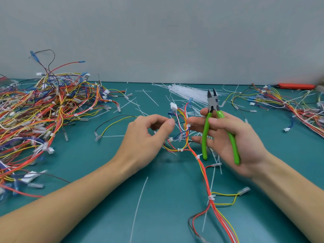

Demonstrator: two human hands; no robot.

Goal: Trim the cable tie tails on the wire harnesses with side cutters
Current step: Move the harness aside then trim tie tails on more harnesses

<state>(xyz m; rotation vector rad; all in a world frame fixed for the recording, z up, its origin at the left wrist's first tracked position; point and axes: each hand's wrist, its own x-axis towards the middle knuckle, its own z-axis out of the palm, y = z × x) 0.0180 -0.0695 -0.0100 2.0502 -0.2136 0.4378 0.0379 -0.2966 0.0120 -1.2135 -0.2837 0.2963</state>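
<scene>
Far left of left grip: big heap of wire harnesses (40,109) on teal surface (105,163). Left grip (149,132) curled, thumb and forefinger pinching a wire of the centre harness (184,130). Harness between both grips, trunk trailing down toward camera, white cable ties (198,156) along it. Right grip (226,137) grasping green-handled side cutters (213,109), jaws up and parted, fingertips also touching the harness. Behind right grip: bundle of unused ties (189,92). Far right of it: second harness pile (289,104), cut tails scattered.
</scene>
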